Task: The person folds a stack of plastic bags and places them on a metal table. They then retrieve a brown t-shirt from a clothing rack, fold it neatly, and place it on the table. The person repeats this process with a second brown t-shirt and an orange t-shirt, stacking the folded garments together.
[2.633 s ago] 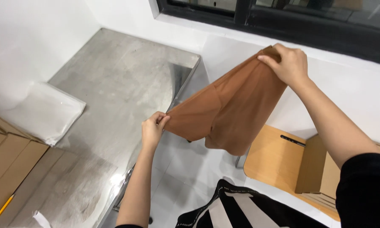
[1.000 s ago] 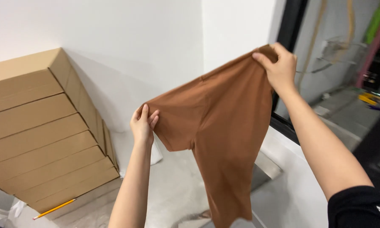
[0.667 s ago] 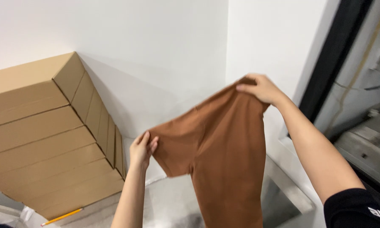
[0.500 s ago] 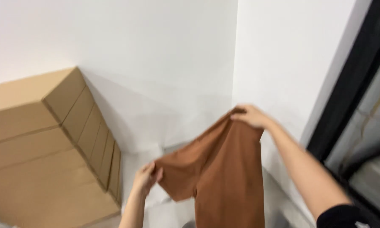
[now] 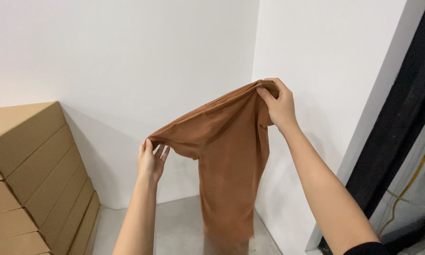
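Observation:
I hold a brown garment up in the air in front of a white wall corner. My right hand grips its top edge, raised high at the right. Lower and to the left, my left hand pinches the other end of that edge. The cloth sags between the two hands, and a long part of it hangs straight down past the bottom of the view.
A stack of flat brown cardboard boxes leans against the wall at the left. A grey surface lies below the garment. A black frame runs along the right, with a yellow cable behind it.
The view has swung up from the metal table to the wall corner. Both hands still hold the garment; the left hand has dropped lower, and the cloth now hangs longer.

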